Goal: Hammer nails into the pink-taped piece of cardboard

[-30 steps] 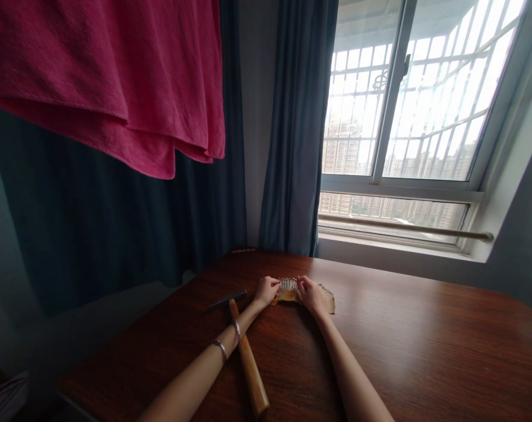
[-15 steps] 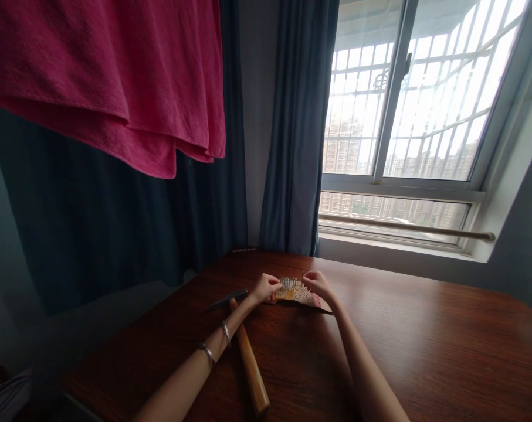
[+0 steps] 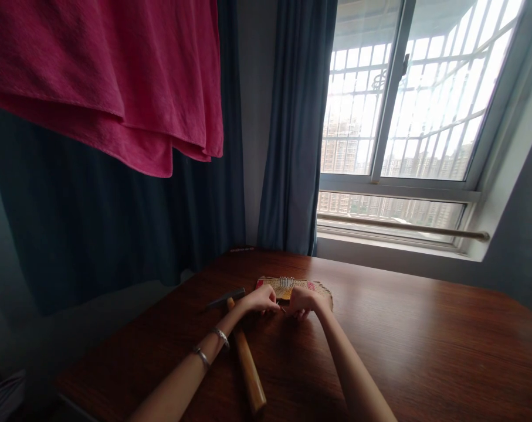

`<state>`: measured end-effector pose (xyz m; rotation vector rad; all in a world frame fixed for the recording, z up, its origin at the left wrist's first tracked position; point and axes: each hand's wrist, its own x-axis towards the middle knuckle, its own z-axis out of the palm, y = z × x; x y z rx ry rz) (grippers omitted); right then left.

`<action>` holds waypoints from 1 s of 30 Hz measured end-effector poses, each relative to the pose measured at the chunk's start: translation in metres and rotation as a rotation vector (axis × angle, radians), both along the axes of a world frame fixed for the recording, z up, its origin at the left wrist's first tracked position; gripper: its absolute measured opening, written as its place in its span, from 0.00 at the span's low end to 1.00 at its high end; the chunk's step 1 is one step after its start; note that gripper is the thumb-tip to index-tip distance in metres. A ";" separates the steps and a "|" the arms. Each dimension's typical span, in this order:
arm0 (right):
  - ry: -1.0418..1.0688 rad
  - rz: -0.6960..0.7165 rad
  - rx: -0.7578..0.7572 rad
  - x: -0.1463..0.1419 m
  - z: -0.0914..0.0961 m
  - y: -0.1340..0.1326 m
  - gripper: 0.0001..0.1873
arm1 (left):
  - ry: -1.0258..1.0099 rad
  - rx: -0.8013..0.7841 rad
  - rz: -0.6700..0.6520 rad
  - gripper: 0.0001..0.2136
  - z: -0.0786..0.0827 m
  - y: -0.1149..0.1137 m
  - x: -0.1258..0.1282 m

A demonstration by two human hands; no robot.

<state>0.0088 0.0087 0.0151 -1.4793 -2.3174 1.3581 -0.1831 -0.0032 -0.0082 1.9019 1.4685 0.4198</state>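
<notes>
My left hand (image 3: pixel 263 299) and my right hand (image 3: pixel 301 302) are close together, low over the near side of a piece of cardboard (image 3: pixel 322 287) with pink and yellow print. Both are closed in a pinch, and slim nail-like pieces show at the fingertips between them. Their exact shape is too small to make out. Several thin metal nails (image 3: pixel 286 282) stand upright in a row on the cardboard. Beside my left wrist lies a hammer (image 3: pixel 247 369), its wooden handle toward me and its dark head partly behind my left hand.
The brown wooden table (image 3: pixel 406 351) reaches under everything. A pink towel (image 3: pixel 116 88) hangs at upper left before a dark blue curtain (image 3: pixel 195 217). A barred window (image 3: pixel 424 117) is at the right, with a rail (image 3: pixel 402 227) along its sill.
Both hands have come off the cardboard's sides toward me and moved nearer each other. The row of nails and more of the cardboard are now uncovered. The hammer lies as before.
</notes>
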 end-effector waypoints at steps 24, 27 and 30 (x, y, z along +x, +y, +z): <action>0.336 -0.357 0.857 -0.008 -0.061 0.042 0.14 | -0.400 0.285 0.134 0.17 -0.034 0.062 0.006; 0.371 -0.377 0.874 -0.009 -0.064 0.043 0.14 | -0.336 0.362 0.127 0.16 -0.039 0.065 0.002; 0.397 -0.394 0.874 -0.010 -0.066 0.045 0.15 | -0.234 0.446 0.139 0.16 -0.038 0.066 0.001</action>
